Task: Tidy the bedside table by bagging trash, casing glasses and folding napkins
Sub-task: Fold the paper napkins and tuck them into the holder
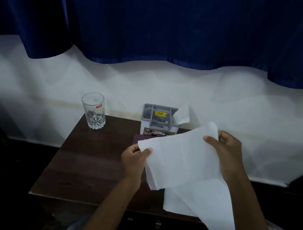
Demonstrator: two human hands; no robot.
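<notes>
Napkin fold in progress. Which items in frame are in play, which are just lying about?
In play: napkin, pinched by left hand and right hand; second napkin under it; table.
Lying about: glass; grey holder with a spare napkin sticking out; dark red item, mostly hidden; curtain.

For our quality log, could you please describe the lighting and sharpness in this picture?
Head view: dim, bluish light; white paper napkin between left hand and right hand stands out; dark wooden table loses detail; lower corners sink into black.
</notes>
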